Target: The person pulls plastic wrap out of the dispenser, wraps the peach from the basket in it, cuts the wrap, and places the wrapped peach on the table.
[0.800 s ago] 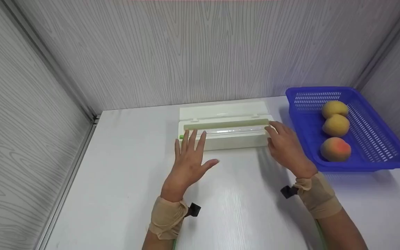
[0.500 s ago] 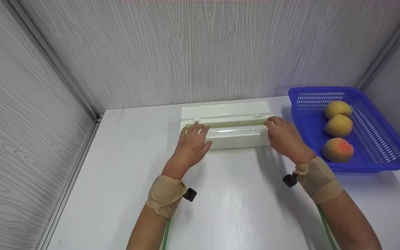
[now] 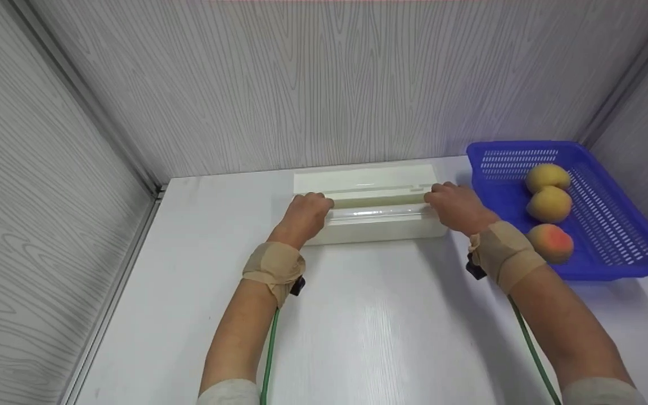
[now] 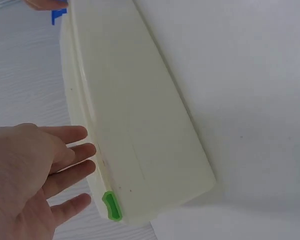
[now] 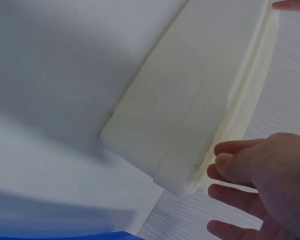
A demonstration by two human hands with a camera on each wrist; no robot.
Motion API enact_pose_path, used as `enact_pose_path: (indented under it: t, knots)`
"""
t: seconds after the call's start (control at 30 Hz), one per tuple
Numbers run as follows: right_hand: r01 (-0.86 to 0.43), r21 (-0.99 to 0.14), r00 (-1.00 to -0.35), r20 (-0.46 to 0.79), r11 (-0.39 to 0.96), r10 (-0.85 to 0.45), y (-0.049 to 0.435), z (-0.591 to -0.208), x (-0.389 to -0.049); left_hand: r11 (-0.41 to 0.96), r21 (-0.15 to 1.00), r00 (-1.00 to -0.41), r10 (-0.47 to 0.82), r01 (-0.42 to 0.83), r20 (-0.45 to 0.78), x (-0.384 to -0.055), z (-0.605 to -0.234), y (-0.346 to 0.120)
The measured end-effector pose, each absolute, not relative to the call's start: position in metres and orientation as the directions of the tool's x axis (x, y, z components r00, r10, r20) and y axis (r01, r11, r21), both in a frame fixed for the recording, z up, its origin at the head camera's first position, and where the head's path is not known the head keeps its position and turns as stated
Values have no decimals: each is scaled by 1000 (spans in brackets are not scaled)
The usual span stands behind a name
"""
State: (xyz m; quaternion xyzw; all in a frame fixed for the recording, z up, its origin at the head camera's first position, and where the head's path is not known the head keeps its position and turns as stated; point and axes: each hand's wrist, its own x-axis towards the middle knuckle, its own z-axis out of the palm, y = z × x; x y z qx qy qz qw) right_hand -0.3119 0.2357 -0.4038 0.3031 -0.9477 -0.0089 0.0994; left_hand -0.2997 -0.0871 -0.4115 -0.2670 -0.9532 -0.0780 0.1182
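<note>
A white cling film dispenser box (image 3: 383, 230) stands on the table with its lid (image 3: 363, 176) folded back. Clear, shiny cling film (image 3: 380, 212) runs along its front top edge. My left hand (image 3: 305, 215) is at the box's left end, thumb and forefinger pinched together at the film's edge. At the opposite end my right hand (image 3: 459, 207) pinches likewise; its other fingers are loosely bent in the right wrist view. The film between the fingertips is too clear to make out. A green slide cutter (image 4: 111, 206) sits at the box's left corner in the left wrist view.
A blue plastic basket (image 3: 611, 225) stands at the right, close beside my right forearm. In it lie two yellowish peaches (image 3: 549, 203) and a red-blushed peach (image 3: 552, 242). Wood-grain panels (image 3: 324, 84) rise behind the table and on both sides.
My left hand has gone from spread fingers in front of the box to a pinch at its left end. My right hand has moved slightly up and back, over the right end.
</note>
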Motion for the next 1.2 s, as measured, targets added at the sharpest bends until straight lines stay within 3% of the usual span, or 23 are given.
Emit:
enact_pose_path:
  t: [0.4, 0.67, 0.9, 1.2]
  knots:
    - [-611, 182, -767, 107, 771, -633, 228, -402, -320, 812, -249, -827, 558, 528, 64, -308, -407, -68]
    - [-597, 214, -784, 48, 773, -619, 226, -404, -329, 820, -266, -840, 539, 506, 64, -308, -414, -66]
    - [-614, 207, -758, 117, 762, -642, 228, -411, -332, 844, -193, -854, 518, 501, 46, -307, -414, -68]
    - [-624, 61, -755, 213, 779, -621, 233, -416, -334, 855, -174, -859, 506, 488, 82, -305, -417, -68]
